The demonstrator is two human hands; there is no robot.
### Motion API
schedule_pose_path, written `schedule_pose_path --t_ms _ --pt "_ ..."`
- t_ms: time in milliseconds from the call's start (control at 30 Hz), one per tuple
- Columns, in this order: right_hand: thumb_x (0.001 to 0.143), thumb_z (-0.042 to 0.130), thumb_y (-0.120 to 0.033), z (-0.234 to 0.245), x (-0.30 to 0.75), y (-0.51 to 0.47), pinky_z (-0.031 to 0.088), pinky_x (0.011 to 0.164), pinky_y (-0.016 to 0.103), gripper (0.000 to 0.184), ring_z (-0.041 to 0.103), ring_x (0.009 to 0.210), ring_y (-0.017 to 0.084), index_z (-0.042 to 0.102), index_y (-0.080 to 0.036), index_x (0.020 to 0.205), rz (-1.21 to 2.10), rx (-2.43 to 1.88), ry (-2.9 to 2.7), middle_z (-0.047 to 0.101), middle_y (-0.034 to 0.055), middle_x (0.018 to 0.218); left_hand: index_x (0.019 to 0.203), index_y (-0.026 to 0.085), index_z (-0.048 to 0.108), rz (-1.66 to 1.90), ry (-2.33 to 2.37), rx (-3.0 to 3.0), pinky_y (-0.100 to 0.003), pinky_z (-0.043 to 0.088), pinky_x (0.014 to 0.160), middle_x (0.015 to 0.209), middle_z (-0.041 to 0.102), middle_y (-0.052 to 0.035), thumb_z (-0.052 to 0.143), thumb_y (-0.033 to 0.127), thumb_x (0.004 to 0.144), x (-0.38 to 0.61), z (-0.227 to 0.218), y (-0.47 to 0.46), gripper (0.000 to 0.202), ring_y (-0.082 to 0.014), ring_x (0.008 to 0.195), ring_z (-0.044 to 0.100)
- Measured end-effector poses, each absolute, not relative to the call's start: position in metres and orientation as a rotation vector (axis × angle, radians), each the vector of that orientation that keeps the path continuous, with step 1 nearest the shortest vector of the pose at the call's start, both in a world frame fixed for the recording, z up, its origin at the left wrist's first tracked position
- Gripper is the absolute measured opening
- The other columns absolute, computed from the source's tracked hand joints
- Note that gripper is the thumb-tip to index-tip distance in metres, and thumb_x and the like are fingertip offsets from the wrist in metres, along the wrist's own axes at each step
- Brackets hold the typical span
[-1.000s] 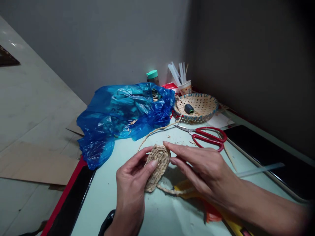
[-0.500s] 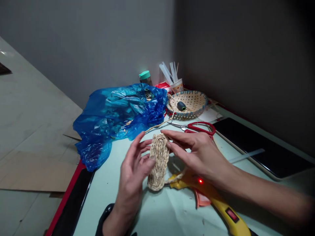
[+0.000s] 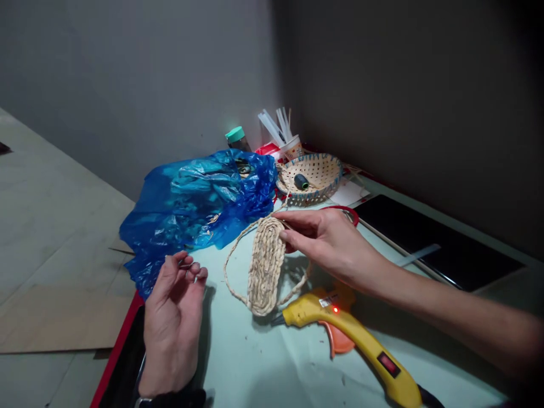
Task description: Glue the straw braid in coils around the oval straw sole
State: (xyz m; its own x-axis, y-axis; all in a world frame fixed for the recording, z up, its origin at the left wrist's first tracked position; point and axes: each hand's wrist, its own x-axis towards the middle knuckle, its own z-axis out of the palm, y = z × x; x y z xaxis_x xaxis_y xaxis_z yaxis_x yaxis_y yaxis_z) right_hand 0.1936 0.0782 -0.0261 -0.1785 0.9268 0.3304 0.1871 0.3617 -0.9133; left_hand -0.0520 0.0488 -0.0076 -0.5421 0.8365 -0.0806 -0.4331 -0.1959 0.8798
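Left hand [image 3: 174, 323] has pulled well away from the tan, oval, braided-fibre coil [image 3: 267, 266], while the right hand [image 3: 327, 238] stays on it

Grey walls [image 3: 170, 73] meet in a corner behind a pale green tabletop [image 3: 263, 368]. A crumpled blue plastic bag [image 3: 182, 198] lies at its far left; a yellow plastic glue gun [image 3: 352, 328] lies on the near right, nozzle just beside the coil's lower end. Between the hands, the coil's long axis points away from the wearer, its top leaning slightly right. The right fingers, nearly closed, pinch its upper right edge; the left fingers are half curled, nothing visible in them
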Motion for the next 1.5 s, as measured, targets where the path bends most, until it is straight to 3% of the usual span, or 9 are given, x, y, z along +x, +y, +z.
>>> schedule_pose_path --t_ms 200,400,533,633,800,933,1033,1267,1500 --pt "0.093 0.061 -0.024 -0.024 0.196 0.08 0.064 0.07 0.028 0.041 0.076 0.085 0.021 0.074 -0.015 0.131 0.89 -1.029 -1.612 0.076 0.0028 0.111 0.07 0.014 0.058 1.91 1.16 0.628 -0.015 0.043 0.047 0.071 0.051 0.0039 0.062 0.006 0.092 -0.062 -0.006 0.051 0.023 -0.0048 0.053 0.045" --pt "0.094 0.06 -0.023 -0.022 0.196 0.079 0.064 0.065 0.029 0.041 0.075 0.076 0.02 0.073 -0.011 0.131 0.871 -1.037 -1.637 0.076 0.0055 0.113 0.061 0.016 0.056 1.996 1.277 0.821 -0.015 0.03 0.039 0.058 0.05 0.004 0.069 0.006 0.081 -0.059 -0.001 0.046 0.026 -0.006 0.047 0.032" --pt "0.094 0.059 -0.022 -0.022 0.196 0.079 0.063 0.065 0.028 0.041 0.075 0.076 0.019 0.073 -0.013 0.131 0.864 -1.037 -1.645 0.076 0.0044 0.112 0.054 0.018 0.045 2.056 1.317 0.95 -0.016 0.026 0.038 0.052 0.039 0.0059 0.068 0.007 0.081 -0.058 0.005 0.04 0.037 -0.0076 0.047 0.027" --pt "0.094 0.06 -0.024 -0.022 0.196 0.079 0.063 0.066 0.028 0.041 0.075 0.076 0.019 0.073 -0.015 0.132 0.869 -1.032 -1.65 0.076 0.0026 0.111 0.054 0.019 0.046 1.985 1.363 1.03 -0.016 0.03 0.041 0.051 0.038 0.0068 0.074 0.019 0.087 -0.053 0.0 0.036 0.043 -0.0072 0.048 0.031" --pt "0.094 0.06 -0.028 -0.024 0.194 0.077 0.061 0.062 0.028 0.042 0.074 0.077 0.019 0.073 -0.016 0.132 0.884 -1.035 -1.663 0.077 0.0021 0.11 0.073 0.016 0.075 1.587 1.416 1.19 -0.018 0.041 0.044 0.06 0.063 0.002 0.087 0.029 0.079 -0.037 -0.022 0.035 0.018 -0.008 0.049 0.051" --pt "0.095 0.06 -0.03 -0.025 0.193 0.074 0.065 0.076 0.027 0.042 0.076 0.095 0.02 0.072 -0.018 0.133 0.897 -1.012 -1.683 0.074 0.0003 0.118 0.113 0.026 0.082 1.363 1.376 1.347 -0.024 0.059 0.077 0.094 0.08 -0.0032 0.08 0.03 0.087 -0.03 -0.032 0.035 0.026 -0.014 0.078 0.071" --pt "0.096 0.059 -0.029 -0.025 0.192 0.071 0.064 0.087 0.026 0.041 0.073 0.108 0.019 0.072 -0.02 0.133 0.898 -0.992 -1.703 0.072 -0.0019 0.124 0.106 0.03 0.083 1.315 1.404 1.485 -0.02 0.056 0.087 0.104 0.08 -0.0007 0.078 0.027 0.089 -0.028 -0.035 0.035 0.019 -0.0141 0.095 0.073" --pt "0.097 0.059 -0.029 -0.024 0.191 0.068 0.064 0.085 0.024 0.038 0.075 0.102 0.015 0.073 -0.023 0.131 0.895 -0.977 -1.738 0.074 -0.0047 0.12 0.094 0.031 0.084 1.327 1.422 1.6 -0.016 0.054 0.064 0.076 0.073 0.0043 0.073 0.019 0.089 -0.022 -0.026 0.029 0.017 -0.0087 0.062 0.066" --pt "0.096 0.059 -0.027 -0.023 0.193 0.067 0.062 0.083 0.026 0.036 0.074 0.102 0.017 0.075 -0.021 0.128 0.81 -1.034 -1.769 0.074 -0.0029 0.119 0.087 0.028 0.087 1.323 1.456 1.736 -0.018 0.055 0.063 0.065 0.071 0.003 0.073 0.014 0.084 -0.025 -0.018 0.025 0.019 -0.0106 0.057 0.067"
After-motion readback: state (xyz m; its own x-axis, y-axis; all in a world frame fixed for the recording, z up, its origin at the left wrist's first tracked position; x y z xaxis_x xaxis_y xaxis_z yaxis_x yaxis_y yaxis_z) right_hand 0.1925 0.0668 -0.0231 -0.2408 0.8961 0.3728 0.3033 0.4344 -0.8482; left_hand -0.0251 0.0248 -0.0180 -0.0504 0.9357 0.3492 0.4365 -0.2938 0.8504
